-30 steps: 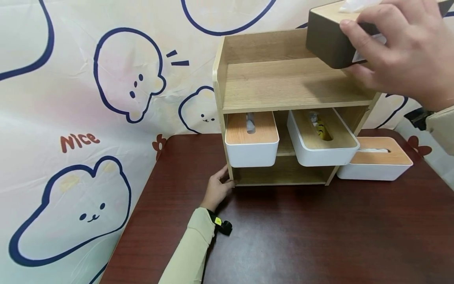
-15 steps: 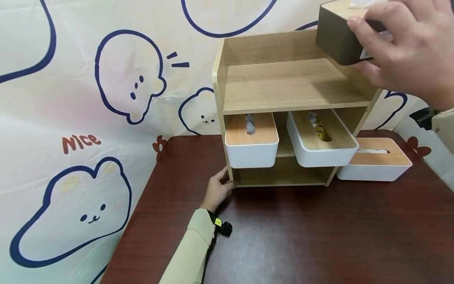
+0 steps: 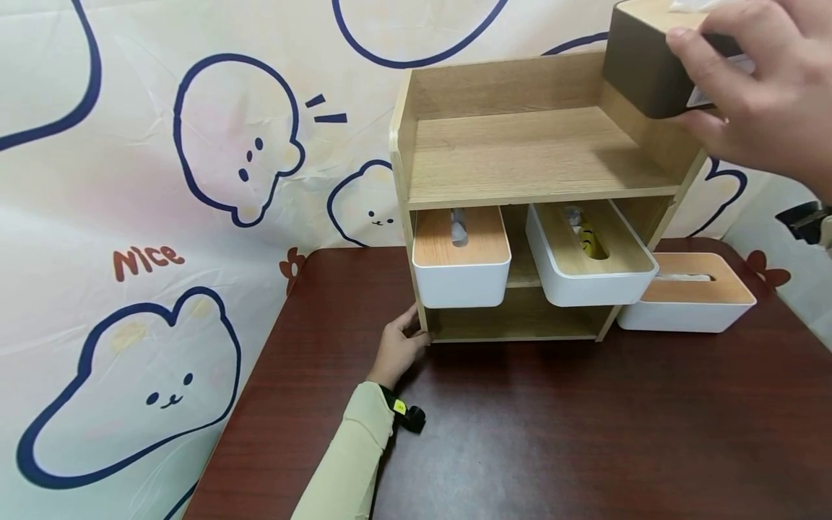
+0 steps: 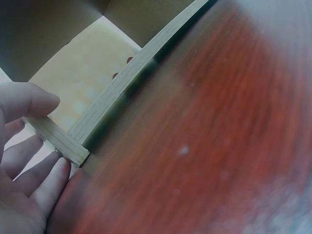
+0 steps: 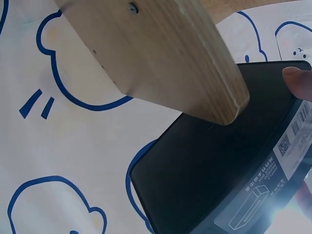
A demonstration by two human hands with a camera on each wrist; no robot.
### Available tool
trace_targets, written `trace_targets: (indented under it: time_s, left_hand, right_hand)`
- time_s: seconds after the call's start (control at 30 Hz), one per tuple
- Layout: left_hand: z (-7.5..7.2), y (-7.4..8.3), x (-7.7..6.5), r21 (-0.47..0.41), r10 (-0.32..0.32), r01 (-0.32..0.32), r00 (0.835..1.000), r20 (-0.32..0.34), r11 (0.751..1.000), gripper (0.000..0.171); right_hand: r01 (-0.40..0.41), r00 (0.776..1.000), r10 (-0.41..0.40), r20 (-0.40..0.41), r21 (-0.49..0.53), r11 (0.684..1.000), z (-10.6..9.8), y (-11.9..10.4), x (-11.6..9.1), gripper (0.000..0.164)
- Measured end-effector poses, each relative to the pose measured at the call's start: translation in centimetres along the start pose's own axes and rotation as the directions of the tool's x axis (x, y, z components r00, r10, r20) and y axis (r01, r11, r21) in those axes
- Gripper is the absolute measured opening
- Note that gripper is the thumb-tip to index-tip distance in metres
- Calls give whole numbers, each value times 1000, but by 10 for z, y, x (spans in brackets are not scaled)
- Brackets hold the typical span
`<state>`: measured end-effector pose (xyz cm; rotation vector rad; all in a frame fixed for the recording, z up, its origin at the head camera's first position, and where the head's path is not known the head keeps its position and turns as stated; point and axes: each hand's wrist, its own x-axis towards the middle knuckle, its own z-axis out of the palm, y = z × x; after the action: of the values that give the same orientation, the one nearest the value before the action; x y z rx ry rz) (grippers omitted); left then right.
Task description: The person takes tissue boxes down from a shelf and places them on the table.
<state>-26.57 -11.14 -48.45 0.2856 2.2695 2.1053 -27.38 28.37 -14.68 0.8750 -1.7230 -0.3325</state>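
Observation:
My right hand (image 3: 773,87) grips a dark tissue box (image 3: 650,68) with a light wooden lid and a tuft of tissue, high over the right end of a wooden desk shelf (image 3: 520,152). From below, the right wrist view shows the box's black base (image 5: 195,156), partly covered by the shelf's side panel (image 5: 161,53). My left hand (image 3: 395,352) holds the lower left front corner of the shelf. In the left wrist view, thumb (image 4: 34,100) and fingers lie on either side of the panel edge (image 4: 66,146).
Two white tissue boxes with wooden lids, a left one (image 3: 461,282) and a wider right one (image 3: 591,289), jut from the middle level. A third white tissue box (image 3: 685,314) stands on the dark red table (image 3: 552,433), right of the shelf. Behind hangs a cartoon-printed backdrop (image 3: 162,144).
My right hand has carried the dark tissue box to the right, toward and past the shelf's right side. The left hand has stayed on the shelf corner.

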Motion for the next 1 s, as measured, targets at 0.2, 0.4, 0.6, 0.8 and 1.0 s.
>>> trace_targets:
  time_s: [0.2, 0.4, 0.6, 0.8, 1.0]
  left_hand:
    - [0, -28, 12, -3, 24, -25, 999, -45, 1000, 70]
    - [0, -33, 14, 4, 34, -34, 998, -56, 999, 70]
    - [-1, -34, 15, 5, 34, -34, 998, -60, 999, 71]
    - [-2, -35, 15, 5, 47, -47, 997, -64, 999, 72]
    - [-2, -36, 17, 7, 50, -50, 996, -67, 999, 71]
  right_hand:
    - [2, 1000, -3, 16, 35, 999, -4, 4, -5, 66]
    - [15, 999, -18, 49, 73, 997, -9, 7, -7, 74]
    - [37, 993, -47, 109, 96, 995, -16, 9, -6, 89]
    - [66, 973, -77, 218, 60, 996, -26, 12, -4, 91]
    - [3, 989, -10, 150, 47, 999, -23, 14, -13, 85]
